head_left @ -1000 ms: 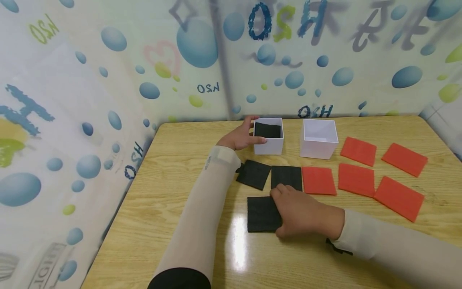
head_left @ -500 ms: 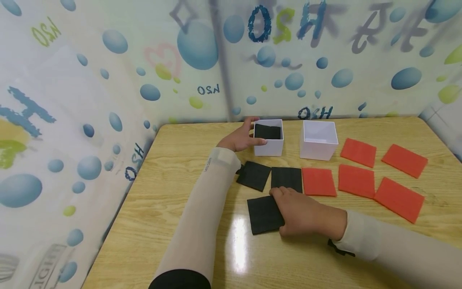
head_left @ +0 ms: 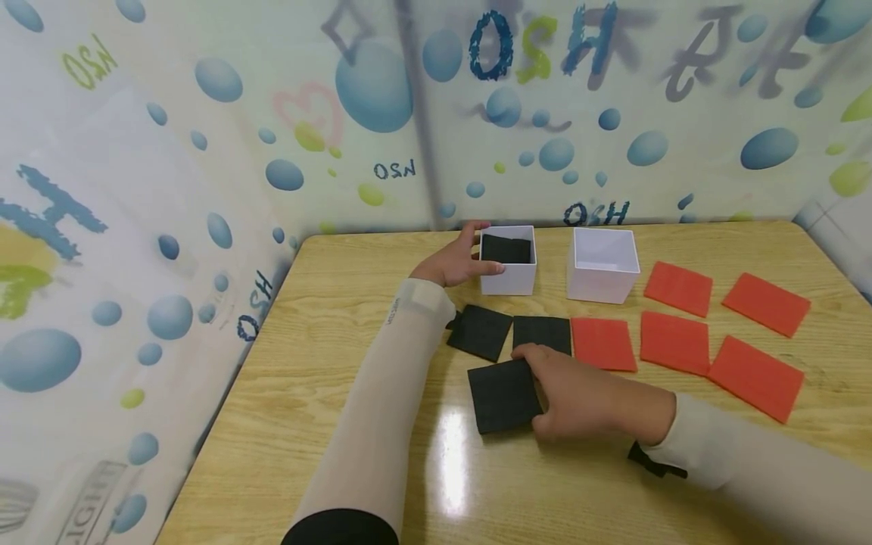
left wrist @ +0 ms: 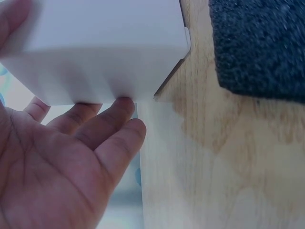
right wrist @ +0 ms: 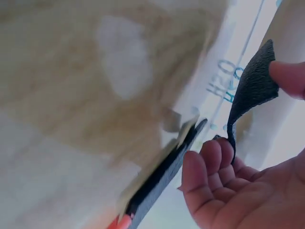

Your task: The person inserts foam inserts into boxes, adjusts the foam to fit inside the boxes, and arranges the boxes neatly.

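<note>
In the head view my left hand (head_left: 451,259) grips the left white box (head_left: 507,281), thumb over its front rim and fingers at its left and back sides. A dark foam piece (head_left: 506,250) shows inside that box. My right hand (head_left: 584,395) pinches a black foam square (head_left: 502,397) by its right edge, thumb low and fingers at the upper corner. In the right wrist view this foam square (right wrist: 252,81) looks bent between thumb and fingers. Just beyond, two more black squares lie side by side, the left one (head_left: 481,333) tilted and the right one (head_left: 542,333) partly behind my hand.
A second white box (head_left: 602,276) stands to the right of the first, with nothing seen inside. Several red foam squares lie at the right, one (head_left: 602,344) beside the black ones. The patterned wall (head_left: 381,182) runs close behind the wooden table's (head_left: 327,363) back edge.
My right hand has lifted and turned the black foam square slightly, its right side drawn up from the tabletop. My left hand keeps its grip on the box.
</note>
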A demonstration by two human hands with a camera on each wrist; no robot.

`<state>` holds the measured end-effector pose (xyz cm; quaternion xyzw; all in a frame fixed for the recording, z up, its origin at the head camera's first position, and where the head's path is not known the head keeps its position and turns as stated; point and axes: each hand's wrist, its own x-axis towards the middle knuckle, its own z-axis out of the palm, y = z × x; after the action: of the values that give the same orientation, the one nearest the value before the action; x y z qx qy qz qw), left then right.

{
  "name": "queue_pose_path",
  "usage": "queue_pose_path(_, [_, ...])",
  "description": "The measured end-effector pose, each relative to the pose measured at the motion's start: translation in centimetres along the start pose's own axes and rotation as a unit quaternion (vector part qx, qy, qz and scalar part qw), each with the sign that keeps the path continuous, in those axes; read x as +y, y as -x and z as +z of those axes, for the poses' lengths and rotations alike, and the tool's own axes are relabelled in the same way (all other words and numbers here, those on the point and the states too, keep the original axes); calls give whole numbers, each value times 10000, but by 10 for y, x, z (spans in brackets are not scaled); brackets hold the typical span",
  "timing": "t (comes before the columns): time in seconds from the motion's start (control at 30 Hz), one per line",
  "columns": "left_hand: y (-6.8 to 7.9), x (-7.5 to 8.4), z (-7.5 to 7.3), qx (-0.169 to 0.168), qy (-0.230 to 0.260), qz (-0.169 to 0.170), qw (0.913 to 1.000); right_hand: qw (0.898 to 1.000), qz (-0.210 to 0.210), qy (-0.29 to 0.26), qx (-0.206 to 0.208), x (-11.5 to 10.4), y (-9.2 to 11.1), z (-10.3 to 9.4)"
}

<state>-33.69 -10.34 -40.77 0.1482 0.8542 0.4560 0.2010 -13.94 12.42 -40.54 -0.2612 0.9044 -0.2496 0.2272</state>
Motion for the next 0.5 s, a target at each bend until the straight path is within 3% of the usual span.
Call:
queue_pose_path(0.33, [0, -1, -1, -30, -11, -4, 10000, 9959, -97, -888, 174, 8, 0, -25])
queue_pose_path(0.5, [0, -1, -1, -16, -98, -17, 9999, 9939, -256, -980, 432, 14, -1, -37])
